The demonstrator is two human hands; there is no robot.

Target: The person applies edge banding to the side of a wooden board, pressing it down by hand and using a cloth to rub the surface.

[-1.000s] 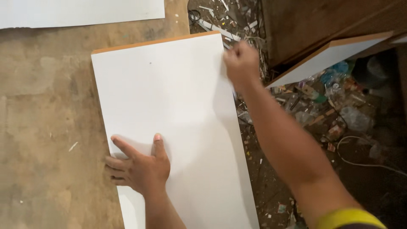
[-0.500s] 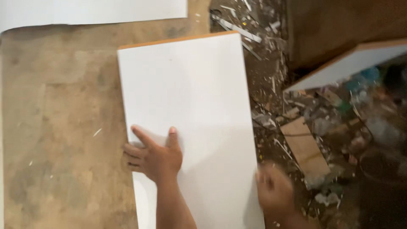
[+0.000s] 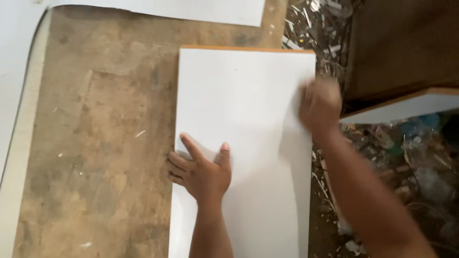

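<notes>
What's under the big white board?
The white board lies flat on a worn brown table. The left hand presses on its left edge; the right hand is at its right edge. Whatever is directly beneath is covered.

— What lies under and around all this?

— A worn brown worktable [image 3: 95, 143], scuffed and stained, with a few pale chips scattered on it. Another white sheet [image 3: 191, 9] lies along its far edge, and a pale strip [image 3: 14, 143] runs down its left side.

— And off to the right?

— A floor littered with debris [image 3: 406, 157] (scraps, splinters, bits of plastic, too blurred to sort). A dark wooden cabinet [image 3: 401, 43] stands above it, and a second white panel with an orange edge [image 3: 406, 107] juts out at an angle just below that.
</notes>
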